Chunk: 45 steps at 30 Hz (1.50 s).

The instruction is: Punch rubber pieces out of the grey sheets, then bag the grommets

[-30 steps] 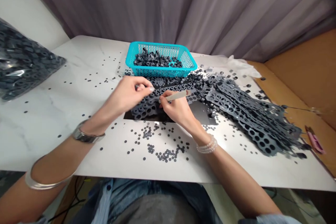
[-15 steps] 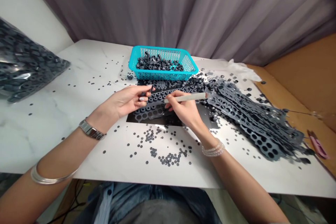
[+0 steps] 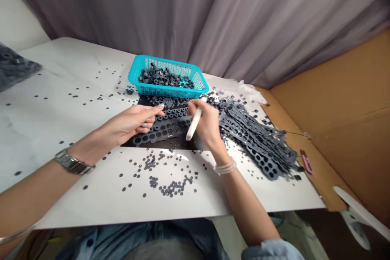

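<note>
Perforated grey strip point(image 3: 161, 130) lies on a black mat point(image 3: 176, 143) on the white surface point(image 3: 61, 101), just in front of a teal basket point(image 3: 143, 79) of rings. The left hand point(image 3: 131, 124) rests loosely open, fingertips touching the strip's left end. The right hand point(image 3: 209, 124) is closed around a white stick point(image 3: 193, 125), whose lower end is at the strip's right end. Spent sheets point(image 3: 258, 142) are piled to the right.

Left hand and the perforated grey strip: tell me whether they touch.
Touching. The head view shows the left hand with its fingers laid flat on the perforated grey strip, no gap between them.
</note>
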### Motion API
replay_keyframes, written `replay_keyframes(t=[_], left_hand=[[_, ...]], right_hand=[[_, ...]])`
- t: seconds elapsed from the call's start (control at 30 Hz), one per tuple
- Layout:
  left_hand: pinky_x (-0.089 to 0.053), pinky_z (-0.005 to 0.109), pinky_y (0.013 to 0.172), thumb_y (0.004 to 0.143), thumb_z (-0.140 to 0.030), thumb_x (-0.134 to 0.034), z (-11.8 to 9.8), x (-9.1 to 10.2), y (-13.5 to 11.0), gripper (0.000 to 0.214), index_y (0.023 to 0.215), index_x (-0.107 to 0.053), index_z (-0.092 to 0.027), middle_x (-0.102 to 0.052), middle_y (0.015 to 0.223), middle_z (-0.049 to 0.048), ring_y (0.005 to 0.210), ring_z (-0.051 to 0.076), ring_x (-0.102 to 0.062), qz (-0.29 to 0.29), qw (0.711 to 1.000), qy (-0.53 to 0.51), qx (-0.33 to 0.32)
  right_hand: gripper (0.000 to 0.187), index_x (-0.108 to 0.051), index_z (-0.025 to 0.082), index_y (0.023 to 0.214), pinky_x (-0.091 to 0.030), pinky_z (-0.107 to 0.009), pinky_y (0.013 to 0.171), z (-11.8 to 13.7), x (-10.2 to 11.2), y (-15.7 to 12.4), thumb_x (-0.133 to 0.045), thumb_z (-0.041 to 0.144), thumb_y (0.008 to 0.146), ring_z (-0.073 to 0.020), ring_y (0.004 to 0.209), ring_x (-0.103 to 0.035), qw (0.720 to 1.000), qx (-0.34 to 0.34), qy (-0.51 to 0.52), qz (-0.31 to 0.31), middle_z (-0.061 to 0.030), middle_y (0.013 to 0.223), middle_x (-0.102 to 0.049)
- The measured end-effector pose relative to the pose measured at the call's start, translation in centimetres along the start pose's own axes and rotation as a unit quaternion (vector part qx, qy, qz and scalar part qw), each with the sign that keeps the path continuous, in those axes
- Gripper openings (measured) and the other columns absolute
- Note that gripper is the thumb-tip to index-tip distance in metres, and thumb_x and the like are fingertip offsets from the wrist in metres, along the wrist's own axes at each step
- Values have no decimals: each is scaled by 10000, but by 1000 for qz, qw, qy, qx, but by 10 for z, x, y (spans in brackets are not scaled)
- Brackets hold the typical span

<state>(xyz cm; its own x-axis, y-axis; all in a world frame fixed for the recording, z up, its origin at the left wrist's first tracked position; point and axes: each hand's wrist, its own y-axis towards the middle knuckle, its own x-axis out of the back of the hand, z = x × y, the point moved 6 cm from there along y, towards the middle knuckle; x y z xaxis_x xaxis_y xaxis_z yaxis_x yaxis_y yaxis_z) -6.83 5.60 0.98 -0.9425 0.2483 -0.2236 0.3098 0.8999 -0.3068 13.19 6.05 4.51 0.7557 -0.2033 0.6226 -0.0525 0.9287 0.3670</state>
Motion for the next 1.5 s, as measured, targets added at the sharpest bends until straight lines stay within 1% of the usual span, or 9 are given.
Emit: replay_keyframes(t=[0.07,0.13,0.27,0.4,0.53,0.67,0.87,1.13,1.5], left_hand=[[-218,201,393,831,-372,-624,-8,5,0,225,902,-686,-168,-337,558,-49,447,71,-276,-22,994,107,-28],[-250,222,420,846,-301,-557,-17,10,-1,183,898,-695,-192,-438,574,-16,460,91,-343,-48,968,237,-70],[-290,258,491,817,-178,-494,-28,12,-7,238,871,-721,-224,-590,626,13,480,124,-435,-79,888,425,-159],[-315,271,596,829,-209,-528,-24,-3,-21,178,787,-700,-222,-613,647,33,627,173,-522,-48,836,497,-226],[-348,281,658,790,-279,-610,-18,-14,-29,100,808,-672,-202,-630,723,50,747,210,-556,-40,808,543,-224],[-378,297,691,826,-258,-527,-13,-17,-24,170,892,-664,-180,-659,821,71,809,220,-583,-26,764,621,-175],[-351,310,628,850,-218,-446,-12,-20,-20,216,901,-653,-181,-669,819,81,802,226,-603,-33,722,675,-150],[-299,315,557,842,-245,-463,-11,-21,-20,194,870,-648,-194,-672,792,73,730,231,-603,-46,712,686,-142],[-251,318,522,828,-168,-433,-13,-31,-22,165,796,-595,-178,-659,775,83,685,225,-608,-70,673,720,-154]], right_hand=[[297,-690,143,1039,-448,-335,738,-26,35,6,-547,349,880,-218,735,-633,985,-52,-124,-109,-120,832,-711],[403,-653,101,1129,-441,-372,746,-44,57,8,-605,376,838,-260,756,-632,967,-85,-197,-135,-157,807,-698],[497,-613,117,1208,-437,-368,688,-43,74,1,-442,485,922,-231,678,-595,964,-72,-169,-193,-123,738,-657],[588,-570,192,1275,-436,-287,524,-15,33,-5,-227,557,966,-157,567,-548,990,-92,65,-87,-52,709,-609],[470,-651,174,1070,-465,-240,461,12,-24,-14,-456,567,902,-154,634,-612,969,-102,214,72,-47,761,-626],[315,-627,157,897,-536,-255,533,15,-53,-26,-593,467,851,-155,624,-647,945,-119,266,147,-40,712,-659],[250,-565,174,749,-533,-268,552,11,-60,-31,-547,387,878,-144,562,-636,951,-115,232,172,-36,646,-667],[224,-575,175,768,-481,-252,554,13,-62,-30,-494,344,891,-146,594,-630,963,-81,173,189,-41,679,-686],[215,-482,192,628,-327,-250,507,45,-56,-23,-460,141,836,-124,538,-499,983,-32,28,179,-17,597,-584]])
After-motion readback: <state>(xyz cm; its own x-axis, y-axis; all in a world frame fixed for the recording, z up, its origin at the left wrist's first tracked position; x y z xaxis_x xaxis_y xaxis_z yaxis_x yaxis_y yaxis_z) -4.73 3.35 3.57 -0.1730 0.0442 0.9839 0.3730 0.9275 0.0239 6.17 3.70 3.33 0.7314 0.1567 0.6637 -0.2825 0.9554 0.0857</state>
